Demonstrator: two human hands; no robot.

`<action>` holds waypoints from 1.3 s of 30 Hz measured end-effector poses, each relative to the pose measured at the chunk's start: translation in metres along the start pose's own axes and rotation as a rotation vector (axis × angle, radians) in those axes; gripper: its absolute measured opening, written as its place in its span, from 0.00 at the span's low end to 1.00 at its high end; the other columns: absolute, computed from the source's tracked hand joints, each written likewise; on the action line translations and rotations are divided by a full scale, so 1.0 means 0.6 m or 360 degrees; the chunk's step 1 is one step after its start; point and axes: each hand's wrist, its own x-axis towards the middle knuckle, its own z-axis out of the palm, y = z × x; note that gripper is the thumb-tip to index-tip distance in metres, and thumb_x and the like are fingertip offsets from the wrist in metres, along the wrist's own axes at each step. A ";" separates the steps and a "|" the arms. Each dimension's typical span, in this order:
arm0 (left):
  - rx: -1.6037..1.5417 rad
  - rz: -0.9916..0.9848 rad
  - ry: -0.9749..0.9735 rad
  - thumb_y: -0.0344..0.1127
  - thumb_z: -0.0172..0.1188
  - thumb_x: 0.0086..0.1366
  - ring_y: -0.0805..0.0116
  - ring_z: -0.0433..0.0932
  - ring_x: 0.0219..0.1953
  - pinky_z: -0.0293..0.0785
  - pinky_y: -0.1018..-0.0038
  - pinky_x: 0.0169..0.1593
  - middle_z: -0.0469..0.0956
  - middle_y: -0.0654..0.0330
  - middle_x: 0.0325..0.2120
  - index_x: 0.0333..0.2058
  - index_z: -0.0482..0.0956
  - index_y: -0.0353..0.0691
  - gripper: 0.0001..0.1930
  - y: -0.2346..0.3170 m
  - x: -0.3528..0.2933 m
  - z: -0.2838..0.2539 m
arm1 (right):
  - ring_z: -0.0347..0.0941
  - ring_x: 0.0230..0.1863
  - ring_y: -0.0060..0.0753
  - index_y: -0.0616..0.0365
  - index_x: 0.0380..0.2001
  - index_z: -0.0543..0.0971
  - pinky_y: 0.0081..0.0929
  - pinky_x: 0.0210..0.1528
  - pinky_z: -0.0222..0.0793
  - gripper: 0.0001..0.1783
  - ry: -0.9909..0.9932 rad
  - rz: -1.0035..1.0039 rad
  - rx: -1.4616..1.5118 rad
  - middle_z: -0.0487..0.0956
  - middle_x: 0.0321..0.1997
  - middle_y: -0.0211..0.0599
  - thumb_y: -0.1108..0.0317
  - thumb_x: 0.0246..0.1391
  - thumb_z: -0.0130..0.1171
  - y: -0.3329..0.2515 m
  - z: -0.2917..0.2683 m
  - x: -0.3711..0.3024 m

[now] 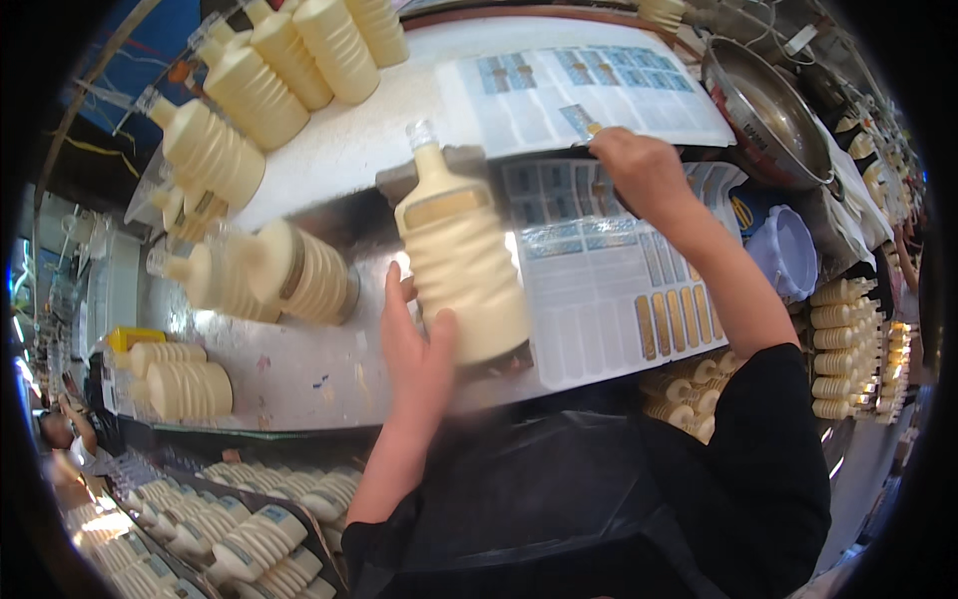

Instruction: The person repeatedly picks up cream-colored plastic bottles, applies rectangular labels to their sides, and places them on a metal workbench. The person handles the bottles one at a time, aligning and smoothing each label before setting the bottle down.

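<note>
A ribbed cream-coloured bottle (464, 270) with a clear neck lies in front of me, its neck pointing away. Near its upper end it bears a gold label (444, 206). My left hand (414, 334) grips the bottle's left side near the base, the thumb across its front. Over the label sheets at the right, my right hand (644, 172) is closed in a pinch. From its fingertips a small blue label (578, 121) sticks out. Something small and shiny shows at the fingertips; I cannot tell whether it is a tool. A dark thing shows under that hand.
A sheet of blue labels (519, 110) lies on the white surface, and a second sheet with gold strips (589, 349) lies nearer. Similar bottles (299, 270) stand at the left. A metal basin (763, 105) and a lilac bucket (783, 252) are at right. Crated bottles (259, 544) fill the lower left.
</note>
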 end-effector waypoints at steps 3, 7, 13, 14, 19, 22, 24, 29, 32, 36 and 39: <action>-0.0047 -0.0018 0.0022 0.36 0.60 0.64 0.50 0.69 0.63 0.61 0.58 0.68 0.71 0.42 0.60 0.69 0.60 0.31 0.37 -0.021 -0.035 0.002 | 0.82 0.33 0.37 0.62 0.37 0.84 0.31 0.37 0.77 0.07 -0.0138 0.0376 0.0582 0.85 0.34 0.39 0.73 0.57 0.61 -0.036 -0.036 0.020; -0.0164 -0.0087 0.0083 0.36 0.61 0.64 0.52 0.69 0.64 0.61 0.58 0.68 0.70 0.44 0.61 0.68 0.64 0.32 0.35 -0.016 -0.046 0.007 | 0.81 0.34 0.22 0.60 0.38 0.85 0.22 0.37 0.75 0.06 -0.0505 0.0535 0.1125 0.86 0.34 0.32 0.76 0.59 0.61 -0.158 -0.104 0.037; -0.0882 -0.0171 -0.0055 0.45 0.53 0.71 0.58 0.63 0.67 0.57 0.61 0.71 0.65 0.49 0.64 0.67 0.60 0.29 0.33 -0.022 -0.040 -0.003 | 0.74 0.21 0.25 0.53 0.38 0.83 0.26 0.20 0.68 0.13 -0.0189 -0.1029 0.0477 0.83 0.45 0.32 0.72 0.47 0.63 -0.238 -0.099 -0.032; -0.0988 -0.0159 -0.0091 0.46 0.52 0.72 0.58 0.62 0.67 0.56 0.61 0.71 0.63 0.49 0.64 0.67 0.59 0.30 0.33 -0.023 -0.037 -0.004 | 0.71 0.20 0.23 0.54 0.38 0.83 0.24 0.20 0.66 0.13 -0.0176 -0.1090 0.0427 0.84 0.50 0.33 0.72 0.46 0.63 -0.234 -0.097 -0.040; -0.0744 -0.0297 -0.0067 0.41 0.61 0.69 0.58 0.60 0.68 0.56 0.61 0.71 0.61 0.47 0.64 0.65 0.56 0.32 0.34 -0.012 -0.029 0.016 | 0.67 0.19 0.20 0.55 0.40 0.84 0.21 0.19 0.64 0.15 -0.0041 -0.1241 0.0343 0.83 0.58 0.36 0.72 0.46 0.63 -0.205 -0.073 -0.051; -0.0783 -0.0245 -0.0012 0.37 0.65 0.66 0.56 0.60 0.68 0.57 0.61 0.71 0.62 0.45 0.63 0.66 0.57 0.33 0.36 -0.022 -0.034 0.020 | 0.68 0.19 0.22 0.53 0.44 0.85 0.22 0.19 0.65 0.18 -0.0042 -0.1202 0.0410 0.81 0.60 0.37 0.72 0.47 0.62 -0.201 -0.056 -0.066; -0.0819 -0.0228 -0.0002 0.37 0.65 0.67 0.57 0.60 0.68 0.57 0.61 0.71 0.62 0.46 0.64 0.66 0.57 0.33 0.35 -0.025 -0.036 0.020 | 0.69 0.19 0.23 0.51 0.47 0.85 0.23 0.20 0.66 0.20 -0.0108 -0.1161 0.0414 0.80 0.62 0.36 0.72 0.48 0.62 -0.199 -0.059 -0.075; -0.0852 -0.0198 0.0016 0.36 0.63 0.68 0.59 0.60 0.68 0.55 0.62 0.72 0.63 0.48 0.64 0.66 0.59 0.33 0.33 -0.028 -0.038 0.024 | 0.76 0.24 0.31 0.49 0.51 0.84 0.26 0.26 0.72 0.19 -0.0266 -0.0685 0.0532 0.82 0.56 0.38 0.71 0.54 0.63 -0.158 -0.021 -0.126; -0.0863 -0.0198 0.0043 0.35 0.62 0.69 0.60 0.61 0.68 0.54 0.63 0.72 0.64 0.50 0.64 0.66 0.60 0.34 0.31 -0.033 -0.039 0.024 | 0.77 0.27 0.30 0.57 0.58 0.79 0.24 0.31 0.72 0.20 -0.0347 0.0093 0.1052 0.84 0.40 0.38 0.64 0.66 0.59 -0.181 0.007 -0.146; -0.0979 -0.0198 0.0027 0.34 0.62 0.70 0.61 0.61 0.67 0.54 0.64 0.72 0.65 0.51 0.63 0.66 0.61 0.36 0.30 -0.038 -0.041 0.020 | 0.75 0.32 0.24 0.65 0.57 0.78 0.27 0.39 0.75 0.25 -0.0793 0.1293 0.2137 0.83 0.33 0.33 0.56 0.66 0.60 -0.260 -0.036 -0.115; -0.0945 -0.0176 0.0010 0.34 0.62 0.69 0.62 0.62 0.67 0.56 0.65 0.70 0.65 0.52 0.63 0.66 0.61 0.37 0.30 -0.041 -0.040 0.020 | 0.75 0.31 0.21 0.64 0.57 0.78 0.24 0.36 0.74 0.27 -0.0903 0.1274 0.2004 0.81 0.31 0.33 0.54 0.63 0.63 -0.270 -0.032 -0.112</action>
